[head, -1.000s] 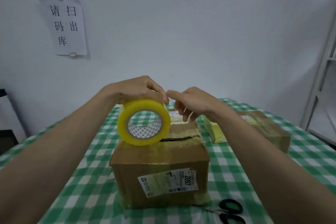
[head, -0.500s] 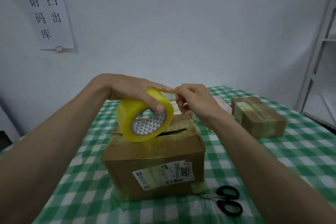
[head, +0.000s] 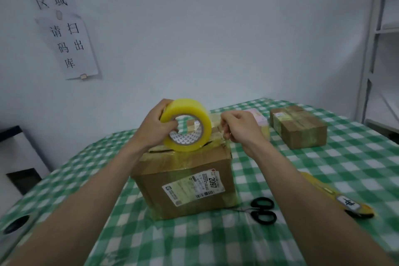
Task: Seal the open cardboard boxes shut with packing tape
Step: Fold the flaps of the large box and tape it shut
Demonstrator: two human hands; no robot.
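Observation:
A brown cardboard box (head: 183, 175) with a white label stands on the green checked table; a dark gap still shows between its top flaps. My left hand (head: 153, 127) grips a yellow roll of packing tape (head: 190, 127) just above the box top, thumb through the core. My right hand (head: 237, 125) pinches the free end of the tape (head: 216, 117), a short clear strip stretched from the roll's right side. A second, smaller taped box (head: 300, 127) lies at the back right.
Black-handled scissors (head: 262, 210) lie right of the box near my right forearm. A yellow flat packet (head: 336, 198) lies at the right, a pale parcel (head: 259, 117) behind my right hand. A white shelf frame (head: 371, 39) stands at the right wall.
The roll has turned in my left hand, which now grips it from the left with the thumb in the core. My right hand has drawn a short strip of tape off to the right.

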